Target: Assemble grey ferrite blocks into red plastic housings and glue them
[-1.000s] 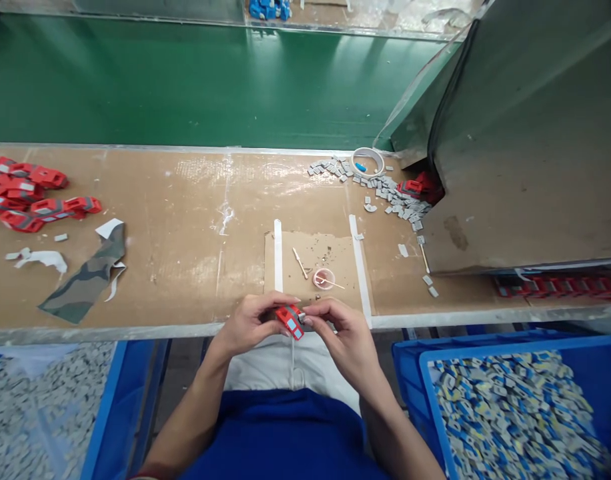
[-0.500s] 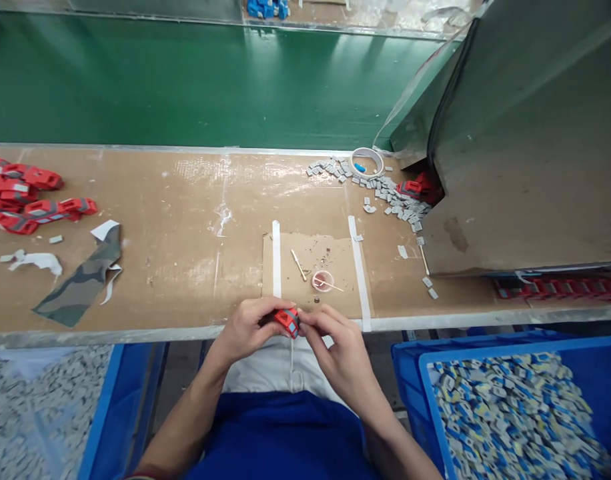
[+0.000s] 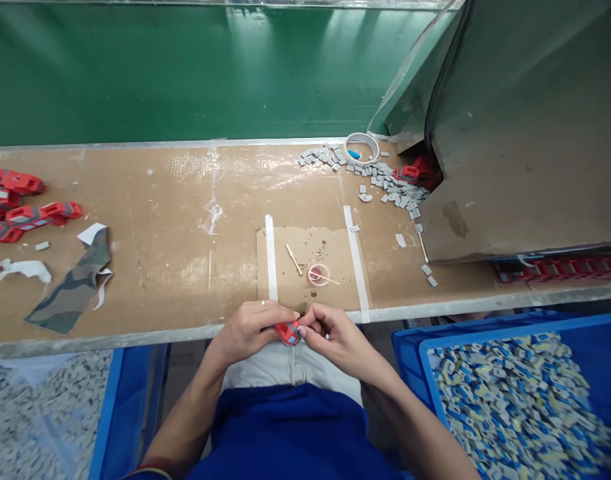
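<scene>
At the table's front edge my left hand [image 3: 253, 328] is closed around a small red plastic toy part [image 3: 288, 332] with grey and pale patches. My right hand [image 3: 335, 337] pinches at the right end of that part, thumb and forefinger together; whether anything tiny sits between them is hidden. Just beyond the hands lies a cardboard sheet [image 3: 305, 239] taped to the table. On it stand a small round cup [image 3: 313, 280] of reddish stuff with a thin stick [image 3: 330, 279] across it, and a white-tipped stick [image 3: 293, 259].
Several red parts [image 3: 28, 217] and a camouflage strip [image 3: 73, 287] lie at left. Many small grey pieces [image 3: 385, 180] and a tape roll [image 3: 361, 149] lie back right, beside a large cabinet-like panel [image 3: 525, 133]. Blue crates [image 3: 110, 407] of small parts flank me, one at right [image 3: 425, 373].
The view has tilted and shifted slightly. My right hand's fingers have curled more tightly against the red part's right end; my left hand keeps its hold.
</scene>
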Tool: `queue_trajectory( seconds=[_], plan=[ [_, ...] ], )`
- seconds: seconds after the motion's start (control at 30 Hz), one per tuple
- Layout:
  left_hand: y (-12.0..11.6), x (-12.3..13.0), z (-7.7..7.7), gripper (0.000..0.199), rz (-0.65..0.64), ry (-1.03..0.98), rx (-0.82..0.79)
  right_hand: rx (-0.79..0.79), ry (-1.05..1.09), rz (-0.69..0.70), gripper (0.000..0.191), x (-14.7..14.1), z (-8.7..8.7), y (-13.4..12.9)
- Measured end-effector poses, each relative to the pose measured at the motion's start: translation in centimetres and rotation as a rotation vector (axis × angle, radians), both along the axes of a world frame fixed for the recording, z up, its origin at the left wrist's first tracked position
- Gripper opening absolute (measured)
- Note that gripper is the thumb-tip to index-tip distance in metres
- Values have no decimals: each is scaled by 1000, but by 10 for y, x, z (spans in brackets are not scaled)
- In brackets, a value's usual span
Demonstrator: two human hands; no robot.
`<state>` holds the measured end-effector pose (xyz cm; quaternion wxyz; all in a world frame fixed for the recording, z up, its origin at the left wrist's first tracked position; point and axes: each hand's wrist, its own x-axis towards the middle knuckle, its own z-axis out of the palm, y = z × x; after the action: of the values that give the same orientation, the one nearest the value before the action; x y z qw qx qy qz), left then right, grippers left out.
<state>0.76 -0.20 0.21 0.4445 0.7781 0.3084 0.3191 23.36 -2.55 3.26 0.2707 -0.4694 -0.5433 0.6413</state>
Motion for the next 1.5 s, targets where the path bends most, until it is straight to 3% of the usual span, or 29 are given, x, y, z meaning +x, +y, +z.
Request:
queue_trajectory(
  seconds=[0.13, 0.33, 0.5, 0.63, 0.7, 0.83, 0.97, 1.2, 1.37, 1.5],
  plan=[
    [2, -1, 0, 21, -55, 16, 34, -139, 66, 20, 40, 1, -5, 0],
    [-1, 2, 2, 18, 38, -118, -25, 96, 17, -92, 24, 3, 0, -3],
    [-8, 3, -5, 19, 171, -204, -97, 113, 179, -240, 39, -14, -11, -14],
    [-5, 2, -2, 32, 119, -241, -99, 187, 197, -329, 38, -22, -16, -15],
    [-3, 2, 1, 35, 97, -246, -141, 251, 148, -338, 39, -23, -16, -15],
    [-5, 2, 4, 12, 182, -278, -239, 415, 9, -327, 37, -26, -16, -15],
    [-5, 3, 3, 3, 220, -310, -282, 502, -65, -298, 33, -29, -15, -15],
    [0, 5, 8, 16, 195, -295, -217, 605, -124, -235, 33, -26, -11, -12],
    [0, 4, 4, 6, 144, -278, -203, 487, 17, -326, 26, -30, -22, -19],
    [-3, 4, -1, 49, 123, -279, -263, 326, 257, -493, 21, -37, -28, -27]
  ],
)
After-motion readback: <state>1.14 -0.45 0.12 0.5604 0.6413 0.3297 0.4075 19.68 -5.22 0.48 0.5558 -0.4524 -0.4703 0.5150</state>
